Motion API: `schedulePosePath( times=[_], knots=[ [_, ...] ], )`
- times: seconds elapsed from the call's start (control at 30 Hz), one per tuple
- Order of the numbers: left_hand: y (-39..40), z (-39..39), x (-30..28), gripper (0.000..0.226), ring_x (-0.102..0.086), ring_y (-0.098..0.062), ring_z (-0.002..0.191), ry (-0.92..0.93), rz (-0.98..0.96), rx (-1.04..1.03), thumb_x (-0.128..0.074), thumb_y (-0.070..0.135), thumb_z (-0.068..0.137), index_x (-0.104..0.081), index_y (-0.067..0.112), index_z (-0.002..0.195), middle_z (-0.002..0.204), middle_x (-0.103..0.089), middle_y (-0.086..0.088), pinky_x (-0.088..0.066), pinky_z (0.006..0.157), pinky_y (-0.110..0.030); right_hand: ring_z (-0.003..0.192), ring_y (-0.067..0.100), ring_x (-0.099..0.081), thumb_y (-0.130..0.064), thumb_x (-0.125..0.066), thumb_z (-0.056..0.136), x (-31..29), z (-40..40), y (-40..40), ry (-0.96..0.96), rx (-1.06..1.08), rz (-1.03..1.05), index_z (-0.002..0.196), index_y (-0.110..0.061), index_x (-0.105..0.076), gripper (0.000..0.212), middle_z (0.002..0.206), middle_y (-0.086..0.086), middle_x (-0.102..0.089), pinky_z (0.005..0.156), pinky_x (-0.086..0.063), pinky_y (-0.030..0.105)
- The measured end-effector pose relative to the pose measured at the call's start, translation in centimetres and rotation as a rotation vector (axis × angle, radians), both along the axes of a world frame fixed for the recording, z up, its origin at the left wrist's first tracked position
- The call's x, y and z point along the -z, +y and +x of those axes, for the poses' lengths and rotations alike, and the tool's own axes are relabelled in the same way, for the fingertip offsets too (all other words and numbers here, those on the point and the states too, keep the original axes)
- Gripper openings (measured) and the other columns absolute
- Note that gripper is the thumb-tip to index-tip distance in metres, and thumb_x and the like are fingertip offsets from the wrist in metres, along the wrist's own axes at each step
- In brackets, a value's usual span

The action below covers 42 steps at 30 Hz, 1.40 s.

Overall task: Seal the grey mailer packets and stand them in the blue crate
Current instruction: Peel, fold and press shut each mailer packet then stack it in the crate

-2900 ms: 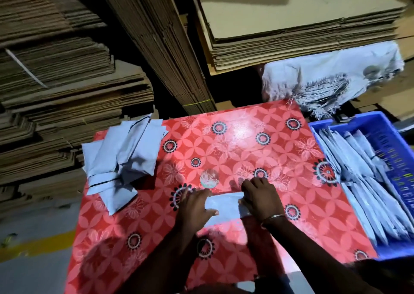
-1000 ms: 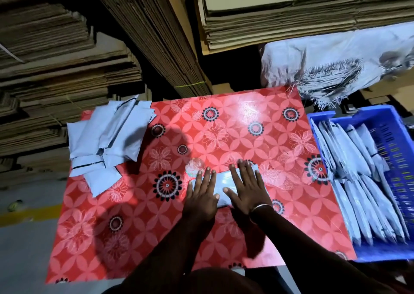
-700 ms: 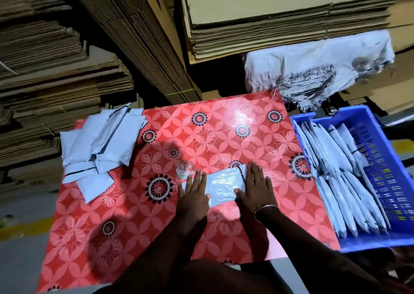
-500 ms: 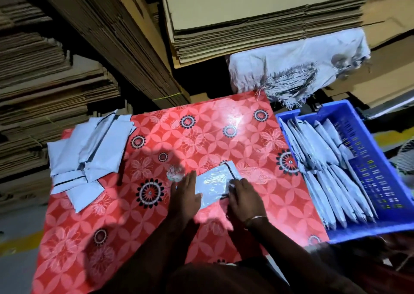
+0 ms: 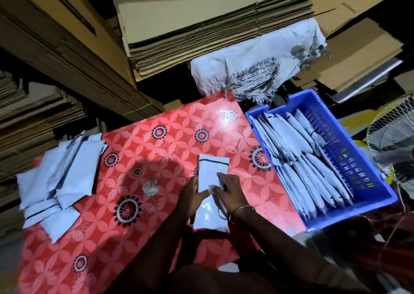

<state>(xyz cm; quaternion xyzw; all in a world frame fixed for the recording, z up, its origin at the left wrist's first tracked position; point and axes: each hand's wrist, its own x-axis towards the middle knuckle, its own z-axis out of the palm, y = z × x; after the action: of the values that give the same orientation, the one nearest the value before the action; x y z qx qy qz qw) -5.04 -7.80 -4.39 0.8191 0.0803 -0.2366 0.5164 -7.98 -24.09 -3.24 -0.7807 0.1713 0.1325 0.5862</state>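
Both hands, left and right, grip one grey mailer packet above the bench, beside the blue crate.

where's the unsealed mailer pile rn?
Head view: the unsealed mailer pile lies at the left edge of the red floral table, opposite the blue crate and left of both hands.

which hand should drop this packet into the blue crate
Probably the right hand. Both hands grip the packet over the red table, but the blue crate sits off the table's right edge, so the left hand would have to cross over.
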Motion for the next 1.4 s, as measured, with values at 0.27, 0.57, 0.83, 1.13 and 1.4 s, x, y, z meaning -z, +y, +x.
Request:
schedulePosePath(
  times=[0.27,0.57,0.83,1.13,1.4],
  knots=[
    [-13.7,3.4,-3.4,0.048,-0.071,-0.018,0.098,0.027,-0.281,-0.055,-0.07,-0.012,0.088,-0.052,0.004,0.131,0.124,-0.069,-0.019,-0.057,0.087,-0.028,0.119,0.003,-0.052,-0.03,-0.072,0.085,-2.1,2.3,-9.4,-0.043,0.309,0.146,0.123,-0.022,-0.067,0.039,0.126,-0.001,-0.046,0.101,-0.041,0.015],
    [-27.4,9.5,-5.9,0.013,-0.061,-0.003,0.046,0.327,-0.381,-0.014,-0.049,0.013,0.105,-0.05,0.016,0.117,0.066,-0.065,0.008,-0.055,0.051,-0.021,0.106,0.017,-0.064,-0.054,-0.063,0.082,-1.0,6.9,-24.2,-0.118,0.335,-0.03,0.104,-0.04,-0.068,0.027,0.114,0.0,-0.059,0.102,-0.05,0.041],
    [-34.9,15.1,-4.8,0.026,-0.058,-0.014,0.079,0.482,-0.479,-0.17,-0.036,0.034,0.111,-0.055,0.017,0.112,0.1,-0.059,-0.005,-0.054,0.066,-0.027,0.111,0.02,-0.062,-0.034,-0.064,0.096,3.0,14.8,-31.0,-0.087,0.236,-0.111,0.116,-0.021,-0.069,0.024,0.118,0.007,-0.064,0.106,-0.046,0.044],
    [-36.3,16.2,-0.7,0.04,-0.066,-0.021,0.106,0.465,-0.496,-0.209,-0.036,0.035,0.112,-0.055,0.008,0.135,0.132,-0.06,-0.013,-0.053,0.089,-0.027,0.12,0.029,-0.056,-0.035,-0.05,0.099,8.4,17.9,-31.7,-0.014,0.098,-0.184,0.124,-0.007,-0.066,0.041,0.124,0.016,-0.065,0.105,-0.04,0.034],
    [-34.0,16.2,1.8,0.029,-0.058,-0.024,0.114,0.397,-0.385,-0.309,-0.046,0.033,0.109,-0.06,0.011,0.122,0.12,-0.06,-0.008,-0.046,0.091,-0.03,0.137,0.024,-0.047,-0.036,-0.046,0.106,10.4,18.5,-31.1,0.096,0.045,-0.097,0.144,-0.014,-0.052,0.043,0.148,0.009,-0.052,0.114,-0.03,0.032]
  ],
)
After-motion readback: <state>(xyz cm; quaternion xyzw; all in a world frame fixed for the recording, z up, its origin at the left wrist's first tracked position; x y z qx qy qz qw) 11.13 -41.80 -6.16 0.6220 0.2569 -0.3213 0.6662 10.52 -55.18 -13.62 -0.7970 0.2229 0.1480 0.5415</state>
